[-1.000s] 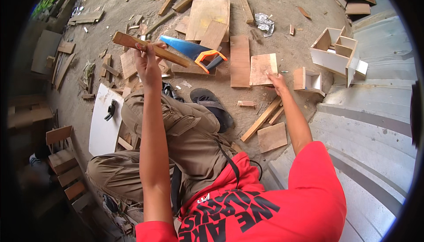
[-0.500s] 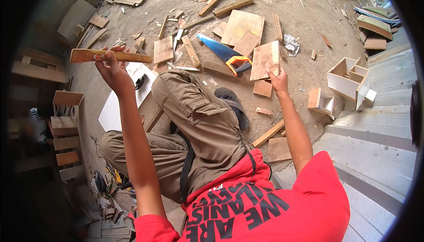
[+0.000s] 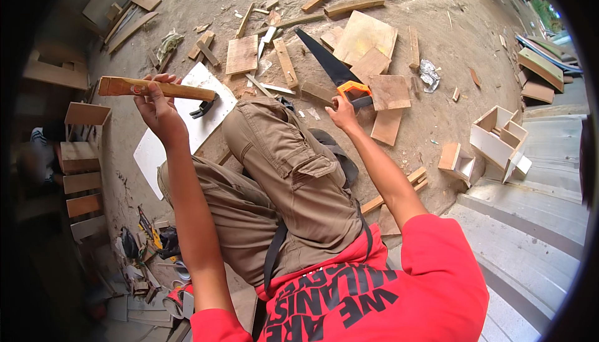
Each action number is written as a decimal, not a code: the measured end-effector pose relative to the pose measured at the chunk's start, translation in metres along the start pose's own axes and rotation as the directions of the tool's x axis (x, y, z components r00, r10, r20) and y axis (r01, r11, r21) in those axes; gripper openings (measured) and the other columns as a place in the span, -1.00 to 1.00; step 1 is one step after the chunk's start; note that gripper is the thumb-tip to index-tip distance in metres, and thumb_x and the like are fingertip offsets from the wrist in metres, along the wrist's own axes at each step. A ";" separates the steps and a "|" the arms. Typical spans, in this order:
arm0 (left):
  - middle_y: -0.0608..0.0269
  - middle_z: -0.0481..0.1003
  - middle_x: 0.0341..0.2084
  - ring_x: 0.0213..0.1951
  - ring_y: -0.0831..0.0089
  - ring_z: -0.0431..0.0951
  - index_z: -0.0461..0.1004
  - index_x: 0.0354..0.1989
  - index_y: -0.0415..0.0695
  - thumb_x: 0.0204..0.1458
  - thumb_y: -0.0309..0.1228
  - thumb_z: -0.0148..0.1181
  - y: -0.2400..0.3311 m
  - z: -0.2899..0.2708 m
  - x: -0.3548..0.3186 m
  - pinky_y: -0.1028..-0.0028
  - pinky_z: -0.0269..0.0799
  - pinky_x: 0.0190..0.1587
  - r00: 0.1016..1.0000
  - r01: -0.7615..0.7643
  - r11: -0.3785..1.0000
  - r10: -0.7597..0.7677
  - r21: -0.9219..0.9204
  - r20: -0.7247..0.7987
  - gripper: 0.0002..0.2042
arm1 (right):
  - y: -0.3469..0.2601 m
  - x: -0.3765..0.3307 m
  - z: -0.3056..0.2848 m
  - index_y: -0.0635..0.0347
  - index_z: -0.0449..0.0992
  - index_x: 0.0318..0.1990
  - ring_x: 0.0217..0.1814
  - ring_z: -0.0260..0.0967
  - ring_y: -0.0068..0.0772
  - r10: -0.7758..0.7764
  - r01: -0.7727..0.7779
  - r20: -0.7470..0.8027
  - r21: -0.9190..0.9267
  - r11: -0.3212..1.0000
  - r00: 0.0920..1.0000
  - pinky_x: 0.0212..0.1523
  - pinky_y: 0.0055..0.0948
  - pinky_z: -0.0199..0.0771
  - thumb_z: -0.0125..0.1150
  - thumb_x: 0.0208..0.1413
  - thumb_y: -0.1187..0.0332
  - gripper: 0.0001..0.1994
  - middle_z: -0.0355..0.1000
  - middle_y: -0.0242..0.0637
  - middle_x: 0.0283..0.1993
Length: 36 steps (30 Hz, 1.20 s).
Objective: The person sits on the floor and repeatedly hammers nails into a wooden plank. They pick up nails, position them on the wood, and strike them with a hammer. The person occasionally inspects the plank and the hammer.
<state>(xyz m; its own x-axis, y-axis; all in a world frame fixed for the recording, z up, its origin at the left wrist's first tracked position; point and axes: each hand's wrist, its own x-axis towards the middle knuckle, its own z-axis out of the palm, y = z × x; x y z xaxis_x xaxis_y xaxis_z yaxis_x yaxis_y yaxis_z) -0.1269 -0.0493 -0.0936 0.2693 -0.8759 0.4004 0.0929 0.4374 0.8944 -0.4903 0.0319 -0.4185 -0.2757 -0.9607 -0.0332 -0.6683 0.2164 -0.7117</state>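
- Earth-brown ground [image 3: 452, 42] carries most of the things; grey metal sheeting [image 3: 521, 226] lines its right edge, and the left edge sinks into shadow, where I cannot make out the shapes.
- The white board [image 3: 153, 164] lies on the ground's left half, partly covered from view by the left forearm and the person's knee.
- A box with compartments [image 3: 485, 144] stands near the ground's right edge, against the sheeting.
- The saw [image 3: 321, 58] is near the middle of the ground, among wood pieces. Its long axis slants from the orange and black handle [image 3: 354, 86], at the person's end, to a tip aimed at the far left corner. The handle lies right at the right hand [image 3: 343, 114], on its far side; the left hand [image 3: 163, 111] is well apart.
- The stick [image 3: 128, 86] runs crosswise, gripped by the left hand between thumb and fingers, its right end above the white board.
- A square wood piece [image 3: 391, 92] is just right of the handle.
- The right hand has its fingers bent against the handle; I cannot tell whether they wrap it, as the hand hides them.
- A black curved tool [image 3: 201, 111] sits toward the white board's right edge, under the stick's end; its full shape is unclear.
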 end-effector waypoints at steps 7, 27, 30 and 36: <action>0.12 0.47 -0.23 -0.20 0.35 0.53 0.25 0.03 -0.20 0.34 -0.35 -0.06 -0.013 -0.010 -0.001 0.19 0.57 -0.04 0.995 0.069 0.995 -0.074 -0.075 -0.071 -0.78 | 0.006 0.051 0.029 0.37 0.25 0.23 0.17 0.30 -0.15 -0.262 0.276 0.133 -0.709 0.648 0.956 0.09 -0.14 0.34 0.23 -0.03 0.44 -0.40 0.30 -0.10 0.12; 0.38 0.33 -0.52 -0.44 0.59 0.34 0.31 -0.27 -0.08 0.26 -0.16 0.13 -0.053 -0.037 0.033 0.51 0.33 -0.28 0.991 0.046 0.995 -0.057 -0.087 -0.124 -0.74 | -0.198 0.139 -0.133 0.30 0.24 0.27 0.29 0.29 -0.09 0.140 -0.092 0.087 0.995 0.035 0.986 0.36 -0.12 0.20 -0.18 0.37 0.14 -0.52 0.31 -0.05 0.26; 0.40 0.35 -0.55 -0.46 0.60 0.35 0.35 -0.33 -0.12 0.27 -0.20 0.12 -0.066 -0.032 0.030 0.54 0.33 -0.30 0.996 0.033 0.999 -0.034 -0.017 -0.078 -0.74 | -0.266 0.136 -0.161 0.40 0.22 0.24 0.01 0.46 0.04 -0.010 -0.045 0.046 0.998 0.040 0.999 0.08 0.02 0.51 -0.35 0.37 0.05 -0.44 0.40 0.10 0.06; 0.45 0.37 -0.64 -0.57 0.67 0.33 0.41 -0.39 -0.14 0.21 -0.14 0.20 -0.078 -0.026 0.030 0.59 0.25 -0.49 0.995 -0.021 1.000 0.021 0.001 -0.100 -0.69 | -0.348 0.094 -0.161 0.32 0.06 0.31 -0.10 0.48 -0.18 -0.373 -0.116 0.137 0.990 0.078 0.918 -0.22 -0.22 0.63 -0.12 0.31 0.05 -0.41 0.37 0.12 0.01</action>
<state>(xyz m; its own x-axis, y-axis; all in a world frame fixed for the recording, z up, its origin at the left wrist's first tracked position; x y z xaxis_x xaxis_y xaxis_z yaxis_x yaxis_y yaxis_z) -0.1015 -0.1040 -0.1562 0.3660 -0.8418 0.3968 0.0865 0.4554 0.8861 -0.3950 -0.1058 -0.0615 0.0913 -0.9861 0.1391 0.6641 -0.0438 -0.7464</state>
